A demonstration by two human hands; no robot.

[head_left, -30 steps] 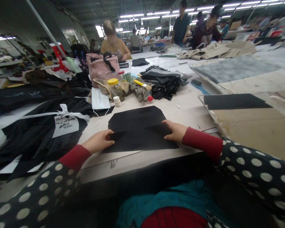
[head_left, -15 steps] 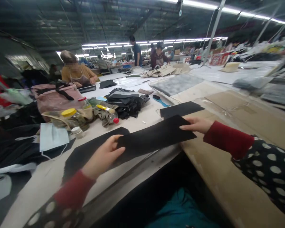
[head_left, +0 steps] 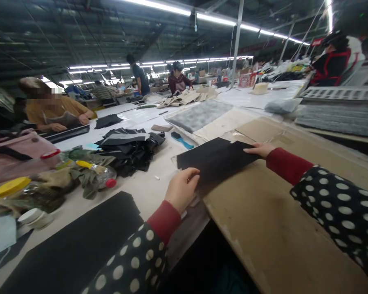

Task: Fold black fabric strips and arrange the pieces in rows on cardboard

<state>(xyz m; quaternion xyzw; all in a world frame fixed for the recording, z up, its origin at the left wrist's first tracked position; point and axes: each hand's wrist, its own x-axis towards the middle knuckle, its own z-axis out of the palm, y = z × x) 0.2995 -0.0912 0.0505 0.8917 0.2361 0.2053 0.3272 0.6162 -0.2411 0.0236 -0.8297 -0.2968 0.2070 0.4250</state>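
At the near left, a large dark piece (head_left: 86,245) lies flat on the pale table (head_left: 145,175), partly behind the left forearm, while brown cardboard (head_left: 279,220) spreads across the near right. Just beyond, the left hand (head_left: 182,188) is curled, thumb and fingers pinching the near left edge of a black sheet (head_left: 217,159); the right hand (head_left: 259,150) pinches the sheet's right end between thumb and fingers. The sheet is over the cardboard's far left part; how much of it touches there cannot be told. Left of the hands are a pale blue mask (head_left: 1,234), a white-capped jar (head_left: 35,217), a yellow-lidded jar (head_left: 12,187), a yellow-handled brush (head_left: 87,164) and a red-capped bottle (head_left: 106,179). Farther off sit a heap of black pieces (head_left: 125,153) and, to its right, a blue-handled brush (head_left: 182,141). Beyond these, a mottled grey sheet (head_left: 199,116) lies ahead, a grey stack (head_left: 334,118) stands right, and a person in a mustard top (head_left: 73,108) works at the far left. Beige pieces (head_left: 187,97) are heaped farther still.
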